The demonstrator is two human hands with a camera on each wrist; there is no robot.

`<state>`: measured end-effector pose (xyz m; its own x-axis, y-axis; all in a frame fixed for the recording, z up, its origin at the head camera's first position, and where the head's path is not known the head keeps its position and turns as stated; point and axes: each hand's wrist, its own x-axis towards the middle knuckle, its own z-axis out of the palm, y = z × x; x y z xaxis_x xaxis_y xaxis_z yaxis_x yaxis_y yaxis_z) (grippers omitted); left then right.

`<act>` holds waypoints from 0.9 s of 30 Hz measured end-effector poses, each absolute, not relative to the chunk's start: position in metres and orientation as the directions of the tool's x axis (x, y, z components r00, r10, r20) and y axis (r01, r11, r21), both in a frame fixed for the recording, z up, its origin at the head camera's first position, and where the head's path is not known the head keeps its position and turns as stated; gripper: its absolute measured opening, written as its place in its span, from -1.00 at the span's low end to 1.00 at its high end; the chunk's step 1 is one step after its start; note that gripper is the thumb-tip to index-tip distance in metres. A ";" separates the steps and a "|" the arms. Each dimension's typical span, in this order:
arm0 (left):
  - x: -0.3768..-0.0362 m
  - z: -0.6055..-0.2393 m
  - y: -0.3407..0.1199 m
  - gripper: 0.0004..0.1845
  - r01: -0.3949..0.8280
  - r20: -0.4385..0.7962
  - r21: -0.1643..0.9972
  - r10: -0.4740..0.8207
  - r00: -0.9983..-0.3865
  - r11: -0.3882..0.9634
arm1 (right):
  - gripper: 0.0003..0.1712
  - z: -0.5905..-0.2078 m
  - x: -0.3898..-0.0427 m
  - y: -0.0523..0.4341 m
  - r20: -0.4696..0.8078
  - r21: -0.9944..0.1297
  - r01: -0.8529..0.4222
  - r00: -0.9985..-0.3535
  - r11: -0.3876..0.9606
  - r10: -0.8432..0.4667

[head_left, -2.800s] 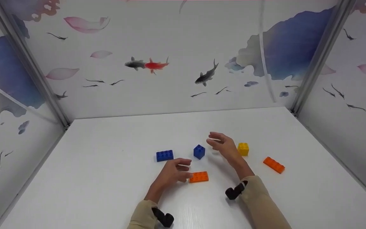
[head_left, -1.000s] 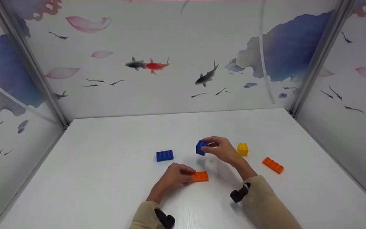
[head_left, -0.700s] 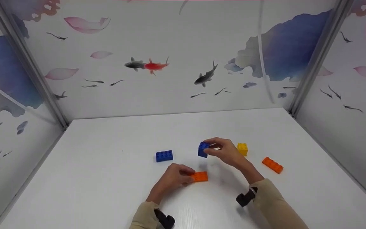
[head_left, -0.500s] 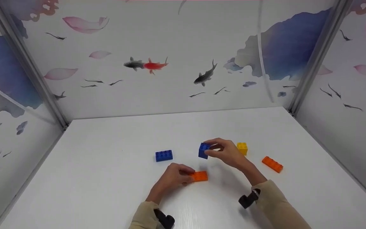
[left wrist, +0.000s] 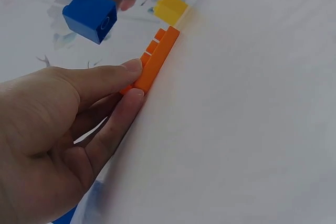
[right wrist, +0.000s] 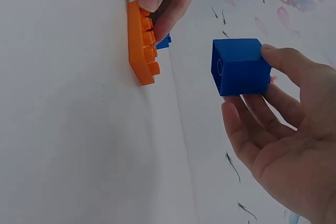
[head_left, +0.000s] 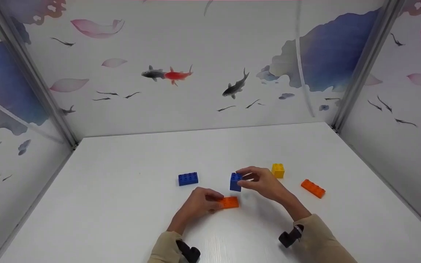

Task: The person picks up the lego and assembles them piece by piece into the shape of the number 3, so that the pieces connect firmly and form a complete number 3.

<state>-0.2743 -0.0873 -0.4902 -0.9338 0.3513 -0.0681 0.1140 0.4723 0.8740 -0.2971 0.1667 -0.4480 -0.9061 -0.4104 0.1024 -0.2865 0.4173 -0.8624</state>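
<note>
My left hand (head_left: 200, 201) pinches the left end of a flat orange toy brick (head_left: 231, 202) lying on the white table. The left wrist view shows thumb and fingertips on that orange brick (left wrist: 159, 59), its studs facing up. Above the table, my right hand (head_left: 263, 182) holds a square blue brick (head_left: 235, 182) between thumb and fingers. In the right wrist view the blue brick (right wrist: 239, 69) has its hollow underside toward the table. It hangs just behind and above the right part of the orange brick, apart from it.
A longer blue brick (head_left: 188, 179) lies behind my left hand. To the right of my right hand stand a yellow brick (head_left: 278, 170) and a second orange brick (head_left: 313, 188). Painted panels (head_left: 196, 109) wall the white table (head_left: 122, 204) at the back and sides.
My left hand has closed its fingers on the orange brick. My right hand has picked the square blue brick off the table, then brought it nearer and lower toward the orange brick.
</note>
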 end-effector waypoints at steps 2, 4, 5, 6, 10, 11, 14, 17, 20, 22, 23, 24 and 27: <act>-0.275 -0.490 -0.087 -0.78 0.112 -0.070 0.873 0.349 -0.935 0.475 | -0.53 -0.449 -0.297 0.167 0.097 -0.865 -0.291 -0.896 0.408 -0.434; -0.275 -0.491 -0.087 -0.78 0.114 -0.070 0.873 0.353 -0.933 0.475 | -0.53 -0.449 -0.296 0.168 0.087 -0.868 -0.293 -0.885 0.402 -0.457; -0.275 -0.491 -0.087 -0.78 0.119 -0.067 0.872 0.356 -0.932 0.474 | -0.54 -0.450 -0.297 0.168 0.081 -0.868 -0.293 -0.880 0.401 -0.468; -0.276 -0.491 -0.087 -0.78 0.124 -0.063 0.872 0.361 -0.930 0.473 | -0.53 -0.450 -0.297 0.168 0.077 -0.867 -0.295 -0.875 0.401 -0.478; -0.277 -0.490 -0.086 -0.78 0.150 -0.041 0.870 0.373 -0.927 0.469 | -0.52 -0.453 -0.299 0.169 0.057 -0.863 -0.300 -0.857 0.406 -0.512; -0.277 -0.490 -0.086 -0.78 0.157 -0.035 0.869 0.373 -0.927 0.470 | -0.51 -0.453 -0.299 0.169 0.051 -0.863 -0.298 -0.855 0.408 -0.517; -0.277 -0.488 -0.085 -0.77 0.170 -0.021 0.864 0.372 -0.928 0.473 | -0.51 -0.456 -0.300 0.168 0.035 -0.864 -0.290 -0.850 0.412 -0.526; -0.276 -0.488 -0.085 -0.77 0.165 -0.025 0.866 0.369 -0.929 0.472 | -0.52 -0.459 -0.299 0.167 0.023 -0.867 -0.279 -0.850 0.412 -0.527; -0.276 -0.488 -0.085 -0.77 0.155 -0.030 0.868 0.361 -0.932 0.472 | -0.54 -0.463 -0.299 0.166 0.017 -0.872 -0.276 -0.843 0.405 -0.538; -0.275 -0.489 -0.085 -0.77 0.152 -0.032 0.867 0.355 -0.934 0.475 | -0.55 -0.465 -0.299 0.166 0.016 -0.870 -0.283 -0.836 0.405 -0.549; -0.275 -0.489 -0.085 -0.77 0.152 -0.030 0.866 0.354 -0.935 0.476 | -0.55 -0.465 -0.299 0.165 0.013 -0.868 -0.284 -0.833 0.406 -0.554; -0.275 -0.489 -0.085 -0.77 0.152 -0.030 0.865 0.351 -0.936 0.478 | -0.55 -0.466 -0.299 0.165 0.011 -0.868 -0.285 -0.830 0.407 -0.558; -0.274 -0.488 -0.085 -0.76 0.143 -0.037 0.865 0.344 -0.938 0.481 | -0.55 -0.466 -0.299 0.165 -0.001 -0.862 -0.285 -0.826 0.419 -0.563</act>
